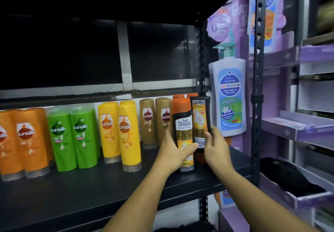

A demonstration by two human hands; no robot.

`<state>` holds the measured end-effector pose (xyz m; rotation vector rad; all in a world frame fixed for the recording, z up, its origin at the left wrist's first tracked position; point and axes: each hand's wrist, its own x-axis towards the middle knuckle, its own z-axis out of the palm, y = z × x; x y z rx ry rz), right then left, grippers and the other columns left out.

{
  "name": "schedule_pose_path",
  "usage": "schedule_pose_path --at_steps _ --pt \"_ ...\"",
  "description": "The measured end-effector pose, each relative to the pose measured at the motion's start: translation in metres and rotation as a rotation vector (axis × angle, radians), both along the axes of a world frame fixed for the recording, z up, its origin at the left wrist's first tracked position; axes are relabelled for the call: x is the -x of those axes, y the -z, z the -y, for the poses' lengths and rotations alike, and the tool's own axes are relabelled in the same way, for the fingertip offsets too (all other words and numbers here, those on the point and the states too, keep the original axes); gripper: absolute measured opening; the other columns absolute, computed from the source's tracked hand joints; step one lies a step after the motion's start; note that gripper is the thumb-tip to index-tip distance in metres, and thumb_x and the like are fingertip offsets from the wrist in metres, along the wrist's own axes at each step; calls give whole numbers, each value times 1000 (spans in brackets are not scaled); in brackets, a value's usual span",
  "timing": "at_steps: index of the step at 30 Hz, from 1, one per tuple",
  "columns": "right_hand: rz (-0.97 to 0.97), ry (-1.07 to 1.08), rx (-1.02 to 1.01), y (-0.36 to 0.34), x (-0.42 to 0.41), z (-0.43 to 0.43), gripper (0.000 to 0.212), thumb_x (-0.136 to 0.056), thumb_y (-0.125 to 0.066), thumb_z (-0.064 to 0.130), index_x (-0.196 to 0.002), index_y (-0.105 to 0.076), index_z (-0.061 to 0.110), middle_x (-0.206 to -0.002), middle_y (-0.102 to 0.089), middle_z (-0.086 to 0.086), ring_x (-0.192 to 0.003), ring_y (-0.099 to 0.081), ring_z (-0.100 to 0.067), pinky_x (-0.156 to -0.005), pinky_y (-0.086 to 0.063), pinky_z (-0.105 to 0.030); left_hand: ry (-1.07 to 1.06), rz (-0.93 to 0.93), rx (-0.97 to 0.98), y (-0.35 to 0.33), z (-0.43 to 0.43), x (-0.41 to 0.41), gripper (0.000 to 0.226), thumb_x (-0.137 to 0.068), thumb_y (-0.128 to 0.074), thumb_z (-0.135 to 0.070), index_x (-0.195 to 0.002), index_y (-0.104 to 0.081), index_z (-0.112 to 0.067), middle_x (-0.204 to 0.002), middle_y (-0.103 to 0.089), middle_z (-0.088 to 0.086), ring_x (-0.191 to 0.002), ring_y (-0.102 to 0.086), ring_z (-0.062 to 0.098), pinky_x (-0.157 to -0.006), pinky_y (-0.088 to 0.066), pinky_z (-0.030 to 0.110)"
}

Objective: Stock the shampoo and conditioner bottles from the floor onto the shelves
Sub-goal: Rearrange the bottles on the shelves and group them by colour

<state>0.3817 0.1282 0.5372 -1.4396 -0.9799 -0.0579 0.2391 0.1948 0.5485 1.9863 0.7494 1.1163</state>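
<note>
Two hands are seen at the right end of a dark shelf (pixel 90 186), and its row is read here from the left. Farthest left, orange Sunsilk bottles (pixel 30 141) are stood on their clear caps. They are followed by green Sunsilk bottles (pixel 72 137), yellow Sunsilk bottles (pixel 124 132) and brown Sunsilk bottles (pixel 148 121). Each is marked "sunsilk" on a round badge; the smaller print cannot be read.

Just right of the brown ones, the left hand (pixel 173 152) is wrapped round the lower half of an upright Shayla bottle (pixel 183 123), with the thumb laid across its front. Its orange cap is uppermost and "Safi Shayla" is read on the white panel. Its base appears to be set on the shelf.

Touching it on the right, an inverted Shayla bottle (pixel 199 116) is held by the right hand (pixel 216 148), thumb on the label and fingers curled round the right side. Its long axis is vertical, but "Shayla" is shown upside down, with the black base up and the orange cap down. Whether that cap rests on the shelf cannot be told. Further orange caps (pixel 191 95) are seen behind the pair.

The coming move is judged to turn on this inversion. The bottle is already in the right hand and would have to be turned end over end to match its neighbour.

Farthest right, a purple display (pixel 289 123) is printed with a pump bottle (pixel 229 96) marked "FOLLOW ME AntiBacterial KIDS HEAD TO TOE WASH".
</note>
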Motion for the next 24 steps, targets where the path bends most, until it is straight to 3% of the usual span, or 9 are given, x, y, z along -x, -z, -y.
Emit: schedule_pose_path --at_steps 6,10,16,20,24 --pt "-29 -119 -20 7 -5 6 30 -108 -43 31 -137 -51 28 -116 -59 16 -106 -54 1 -84 -38 -15 73 26 17 10 -6 -15 99 -74 -86 -54 -151 -25 -41 -140 -53 -18 -126 -55 3 -101 -44 30" --pt "-18 -202 -2 13 -10 6 33 -103 -55 28 -130 -48 46 -118 -60 31 -113 -54 14 -91 -41 -16 155 -47 61 11 -6 -9 99 -80 -81 -55 -151 -12 -49 -144 -51 -19 -128 -52 4 -106 -41 32" --pt "43 -168 -12 15 -13 6 48 -98 -60 14 -138 -48 38 -127 -57 27 -124 -51 0 -104 -41 -29 178 -113 40 8 -3 -9 99 -86 -77 -48 -156 -7 -41 -141 -48 -20 -127 -47 4 -105 -35 29" --pt "30 -133 4 14 -11 8 49 -99 -61 15 -141 -44 33 -127 -55 18 -120 -51 -4 -104 -41 -31 149 -125 11 9 -2 -12 94 -85 -75 -56 -155 -14 -39 -144 -50 -18 -131 -50 6 -108 -39 31" --pt "47 -59 -35 16 -7 11 54 -94 -67 20 -140 -42 31 -134 -50 12 -127 -47 -9 -104 -40 -32 92 -207 -16 8 4 -4 82 -90 -69 -57 -154 -21 -41 -136 -53 -21 -129 -53 7 -98 -38 24"
